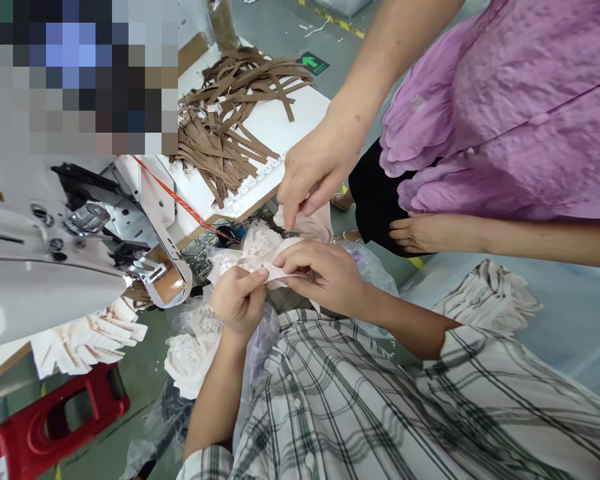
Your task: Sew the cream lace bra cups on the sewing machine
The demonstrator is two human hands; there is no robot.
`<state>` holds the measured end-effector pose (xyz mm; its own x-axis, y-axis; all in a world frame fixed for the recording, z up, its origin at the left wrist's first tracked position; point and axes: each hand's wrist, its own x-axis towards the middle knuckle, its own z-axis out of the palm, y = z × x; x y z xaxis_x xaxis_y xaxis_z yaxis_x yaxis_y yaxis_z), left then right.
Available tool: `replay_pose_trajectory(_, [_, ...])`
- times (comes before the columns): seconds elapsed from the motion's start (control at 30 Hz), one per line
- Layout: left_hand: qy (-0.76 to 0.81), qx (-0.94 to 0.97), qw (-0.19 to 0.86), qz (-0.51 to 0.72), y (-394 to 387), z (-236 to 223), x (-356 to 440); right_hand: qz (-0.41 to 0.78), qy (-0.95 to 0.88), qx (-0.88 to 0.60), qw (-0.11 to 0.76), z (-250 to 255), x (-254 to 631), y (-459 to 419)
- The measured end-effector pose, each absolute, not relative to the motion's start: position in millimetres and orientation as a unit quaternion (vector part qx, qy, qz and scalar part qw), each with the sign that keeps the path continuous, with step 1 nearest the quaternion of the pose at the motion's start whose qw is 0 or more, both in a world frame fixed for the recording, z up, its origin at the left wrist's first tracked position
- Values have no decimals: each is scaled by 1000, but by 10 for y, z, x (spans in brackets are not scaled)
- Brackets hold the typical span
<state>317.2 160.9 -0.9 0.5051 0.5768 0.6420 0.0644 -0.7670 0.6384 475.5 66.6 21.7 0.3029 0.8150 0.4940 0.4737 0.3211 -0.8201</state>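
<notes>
lace like this wants an even, light pull: watching from my distant seat, i'd keep the edge flat between the two pinches, level both grips so it can't twist, and leave the openwork unstretched. the left fingers grasp it from seven o'clock, the right fingers grasp its pale edge from four o'clock, so the lace sits between them and a little beyond, at the middle of my dial. a co-worker's hand hovers at one o'clock; i can't tell whether it touches the lace. the machine stands at nine, brown straps on the worktop at eleven.
</notes>
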Motion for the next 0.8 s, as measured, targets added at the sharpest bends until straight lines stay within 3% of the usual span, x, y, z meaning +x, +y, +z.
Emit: replay_pose_trajectory(0.8, [167, 804, 308, 480, 1589, -67, 3215, 151, -563, -552, 596, 142, 4745, 631])
